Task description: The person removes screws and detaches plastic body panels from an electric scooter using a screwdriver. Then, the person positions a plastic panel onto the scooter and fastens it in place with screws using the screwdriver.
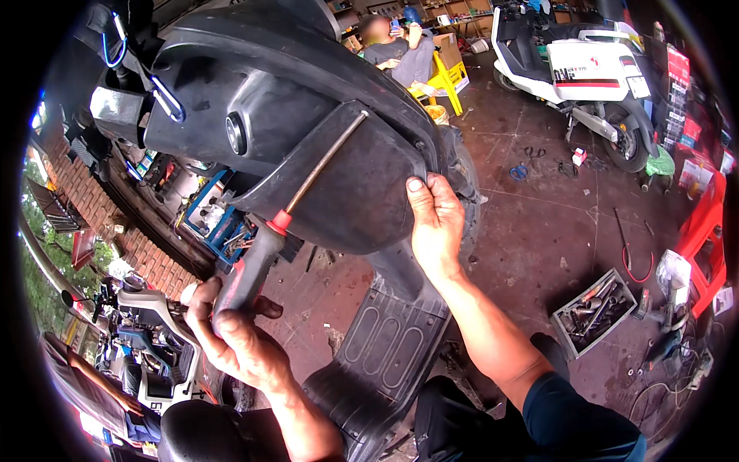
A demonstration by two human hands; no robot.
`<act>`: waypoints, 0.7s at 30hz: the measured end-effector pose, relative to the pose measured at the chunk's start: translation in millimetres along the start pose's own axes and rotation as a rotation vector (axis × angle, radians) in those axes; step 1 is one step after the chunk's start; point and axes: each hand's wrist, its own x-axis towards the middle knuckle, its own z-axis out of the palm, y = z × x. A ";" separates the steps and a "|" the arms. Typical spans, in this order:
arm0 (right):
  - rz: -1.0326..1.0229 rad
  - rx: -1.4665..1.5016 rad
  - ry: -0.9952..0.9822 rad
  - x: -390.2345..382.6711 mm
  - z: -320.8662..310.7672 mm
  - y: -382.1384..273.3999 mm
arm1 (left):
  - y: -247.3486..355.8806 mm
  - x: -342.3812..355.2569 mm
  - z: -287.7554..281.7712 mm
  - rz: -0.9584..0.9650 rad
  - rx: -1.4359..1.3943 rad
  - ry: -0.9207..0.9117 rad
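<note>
My left hand (242, 346) grips a long screwdriver (254, 258) by its black-and-red handle; the metal shaft slants up across a dark plastic panel (342, 200), its tip at the panel's upper edge. Around that right side of the panel my right hand (435, 223) is closed, thumb on its front. The panel is on the black front body (212, 108) of a scooter, which has a round socket. Below lies the ribbed black footboard (377, 339), and a black seat (200, 435) is at the lower edge.
Metal toolbox (620, 335), red plastic piece (704, 239) and loose tools lie right. A white scooter (589, 69) stands behind. A person (416, 58) sits on a yellow chair at the back; another (100, 385) stands left by a parked scooter (154, 339). A blue tool cart (212, 200) is beyond the panel.
</note>
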 end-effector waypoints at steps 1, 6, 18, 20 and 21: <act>-0.012 0.020 0.002 0.8 -0.5 1.9 | -1.5 -0.2 2.2 0.000 -0.002 -0.001; -0.028 0.068 0.010 0.8 2.5 2.4 | -4.2 1.2 5.8 0.350 0.212 0.036; 0.005 0.076 0.054 -0.7 1.1 4.5 | 5.1 -0.9 11.6 0.090 0.043 -0.058; -0.043 0.095 0.113 -1.0 4.6 8.1 | -2.5 -0.1 10.1 0.270 0.119 -0.018; -0.041 0.096 0.113 -2.7 6.4 6.8 | -4.0 -0.8 8.9 0.270 0.121 -0.018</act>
